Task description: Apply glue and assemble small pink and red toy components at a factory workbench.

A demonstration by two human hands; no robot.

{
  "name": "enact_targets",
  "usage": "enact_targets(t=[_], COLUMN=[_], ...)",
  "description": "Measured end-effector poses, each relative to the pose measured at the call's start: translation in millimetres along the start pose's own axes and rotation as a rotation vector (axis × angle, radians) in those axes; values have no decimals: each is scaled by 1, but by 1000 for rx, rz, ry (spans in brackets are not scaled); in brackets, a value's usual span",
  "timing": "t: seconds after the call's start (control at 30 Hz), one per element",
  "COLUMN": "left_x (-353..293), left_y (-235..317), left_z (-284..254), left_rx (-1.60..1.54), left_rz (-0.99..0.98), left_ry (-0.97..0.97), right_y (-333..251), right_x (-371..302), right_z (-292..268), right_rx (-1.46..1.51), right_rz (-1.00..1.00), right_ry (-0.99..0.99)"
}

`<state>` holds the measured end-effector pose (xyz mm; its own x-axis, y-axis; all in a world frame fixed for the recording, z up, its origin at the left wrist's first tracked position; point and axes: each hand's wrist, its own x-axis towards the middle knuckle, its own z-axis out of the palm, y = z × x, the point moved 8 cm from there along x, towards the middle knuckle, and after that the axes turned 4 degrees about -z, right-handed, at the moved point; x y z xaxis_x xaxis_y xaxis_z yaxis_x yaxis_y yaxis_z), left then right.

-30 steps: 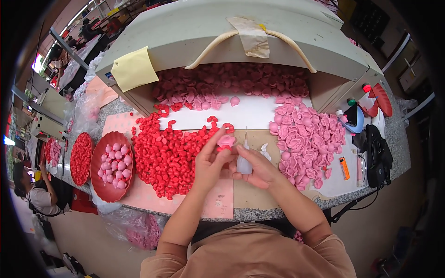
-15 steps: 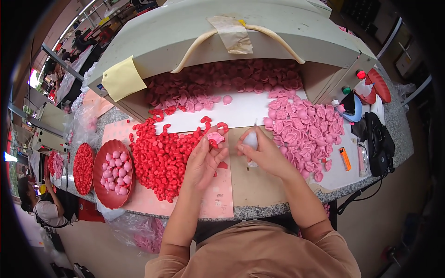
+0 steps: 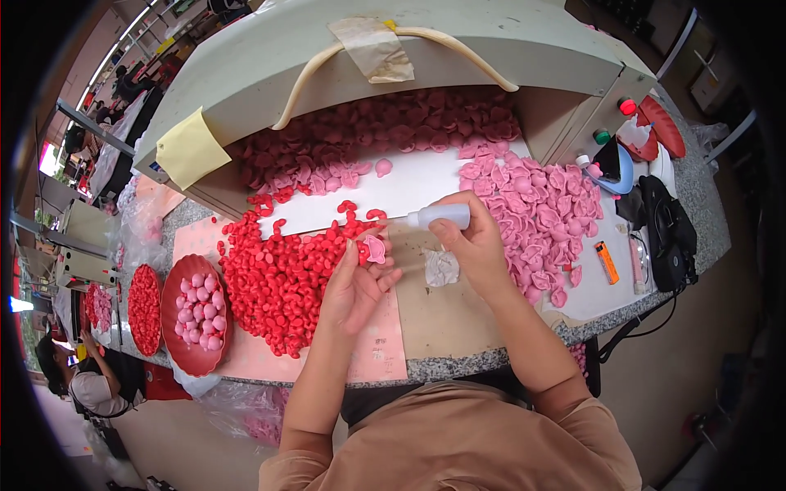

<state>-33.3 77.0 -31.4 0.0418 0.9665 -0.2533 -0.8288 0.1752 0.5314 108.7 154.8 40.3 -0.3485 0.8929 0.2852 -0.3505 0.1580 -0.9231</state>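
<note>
My left hand (image 3: 352, 292) is palm up, with thumb and fingers pinching a small pink ruffled piece (image 3: 376, 250) that has red on its side. In my right hand (image 3: 475, 250) lies a whitish squeeze bottle (image 3: 440, 217), tipped nearly level. Its thin nozzle points left, just above the pink piece; whether the tip touches anything I cannot tell. A heap of small curved red pieces (image 3: 278, 286) lies beside and beyond my left hand. Pink cup-like pieces (image 3: 544, 213) are piled to the right of my right hand.
A grey metal housing (image 3: 467, 53) arches over more pink pieces at the back. On the left stand a red scalloped bowl (image 3: 190, 357) of pink balls and a dish of red pieces (image 3: 146, 311). A crumpled white wad (image 3: 442, 268), orange lighter (image 3: 607, 263) and black bag (image 3: 670, 237) lie rightward.
My right hand has raised the bottle and turned it from upright to nearly level, nozzle toward the left hand. My left hand still holds the pink piece. The white wad is now uncovered.
</note>
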Motion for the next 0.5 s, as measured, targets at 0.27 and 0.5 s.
enact_targets(t=[0.27,0.5], left_x=[2,2], left_y=[-5,-8], left_z=[-7,-10], left_rx=[10,10], left_rz=[-37,-60], left_ry=[34,44], right_y=[-4,-5], right_x=[-4,-8], right_z=[-6,2], right_rx=[-333,-474], right_rz=[-121,-182], right_ry=[1,-46])
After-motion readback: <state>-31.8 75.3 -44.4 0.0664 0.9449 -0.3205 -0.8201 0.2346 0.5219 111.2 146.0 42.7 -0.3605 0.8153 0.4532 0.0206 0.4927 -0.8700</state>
